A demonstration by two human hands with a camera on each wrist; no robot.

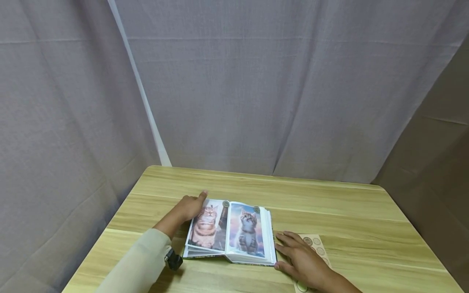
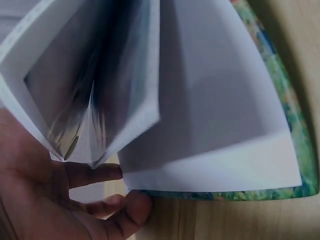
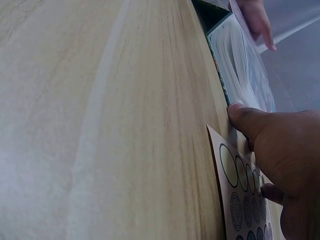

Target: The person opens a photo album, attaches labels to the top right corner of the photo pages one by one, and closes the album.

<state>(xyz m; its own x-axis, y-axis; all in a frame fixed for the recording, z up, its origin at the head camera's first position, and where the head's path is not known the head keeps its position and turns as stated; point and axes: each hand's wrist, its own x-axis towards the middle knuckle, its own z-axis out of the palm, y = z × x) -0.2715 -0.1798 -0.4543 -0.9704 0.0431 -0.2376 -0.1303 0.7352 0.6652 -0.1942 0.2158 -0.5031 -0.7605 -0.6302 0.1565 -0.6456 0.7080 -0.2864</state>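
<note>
An open photo album (image 1: 227, 254) lies on the table, with a cat picture (image 1: 206, 228) on its left page and a kitten picture (image 1: 248, 234) on its right page. Each page bears a small round sticker near the top. My left hand (image 1: 188, 206) holds the album's left edge near the upper corner. In the left wrist view, its fingers (image 2: 107, 205) reach below the fanned pages to the green patterned cover (image 2: 260, 194). My right hand (image 1: 305, 260) has its fingers spread, thumb touching the album's lower right corner. Beneath it lies a sheet of round stickers (image 1: 318, 244), partly covered.
The wooden table (image 1: 366, 232) reaches past the album on all sides. Grey curtains (image 1: 234, 101) hang behind it and at both sides. A black device (image 1: 173, 259) is worn on the left wrist, over a light sleeve.
</note>
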